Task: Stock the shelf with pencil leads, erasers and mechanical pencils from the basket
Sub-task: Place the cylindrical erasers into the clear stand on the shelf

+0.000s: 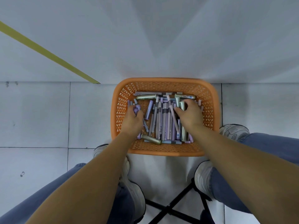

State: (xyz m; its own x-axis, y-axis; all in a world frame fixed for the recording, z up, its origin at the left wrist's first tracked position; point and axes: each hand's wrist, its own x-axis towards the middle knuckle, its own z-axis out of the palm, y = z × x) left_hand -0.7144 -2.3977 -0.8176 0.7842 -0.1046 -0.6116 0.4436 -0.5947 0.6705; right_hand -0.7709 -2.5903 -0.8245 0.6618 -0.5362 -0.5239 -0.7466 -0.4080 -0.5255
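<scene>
A yellow stripe (48,53) runs across the pale wall at the far left and ends where the wall meets the tiled floor (35,113). A few small dark marks sit on the tiles there.

An orange basket (165,151) with little holes in its sides stands on the floor, pushed up against the wall. It is full of long thin pens and tubes lying in a messy pile.

The left hand (133,118) is inside the basket at its left side. Its fingers are curled shut around a few purple sticks (136,109), which poke out past the fingertips. Just to the right of that hand lies a short purple tube (148,110), tilted a little. Next to it, a row of purple and pink pencils (163,123) lies side by side down the middle of the basket. A shiny green tube (146,96) lies flat near the far edge, and another green tube (152,139) lies near the close edge.

The right hand (190,113) is in the right side of the basket. Its fingers are bent down around a shiny green tube (182,105) that stands up between them, touching it. I cannot tell how tight the hold is.

Lower down are blue trouser legs (265,146) and white shoes (234,131), one shoe on each side of the basket. Black crossed bars (171,206) show between the legs at the bottom.
</scene>
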